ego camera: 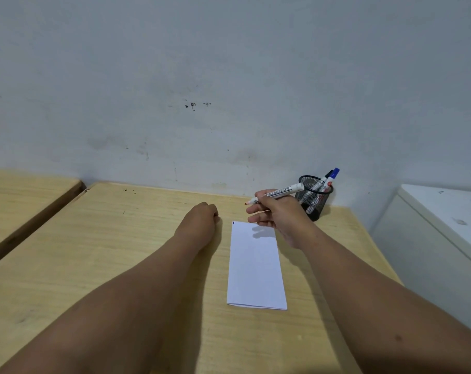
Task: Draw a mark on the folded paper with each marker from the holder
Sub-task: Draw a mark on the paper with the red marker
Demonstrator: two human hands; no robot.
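Second counter (26, 201): pale wood, far left, separated from the main one by a dark gap.

Counter (107, 252): pale wood, set against a grey-white wall (229, 76) with scattered dark specks and scuffs.

Left hand (200, 220): knuckles up, resting on the counter just left of the paper's far corner. Fingers curled into a closed fist; whether anything is enclosed cannot be told from this angle. Forearm bare, lying across the counter.

Folded paper (255, 268): white, long and narrow, lying flat on the counter between the two forearms, fold edge nearest the camera. One small dark mark (233, 223) at its far left corner; remainder blank. The right hand's shadow falls on its far end.

Right hand (280, 214): raised above the paper's far right corner, apart from the sheet. Thumb and first fingers pinched round the barrel of the held marker; remaining fingers loosely curled beneath.

Held marker (278, 193): white barrel with printed lettering, uncapped, reddish tip pointing left and clear of the paper, tail end slanting up toward the holder.

Holder (313, 201): black mesh cup, upright on the counter near the wall, just behind the right hand. Contains a blue-capped marker (332, 177) and a black-capped marker (322, 181), both leaning right.

Cabinet (431, 238): white, far right, beside the counter.
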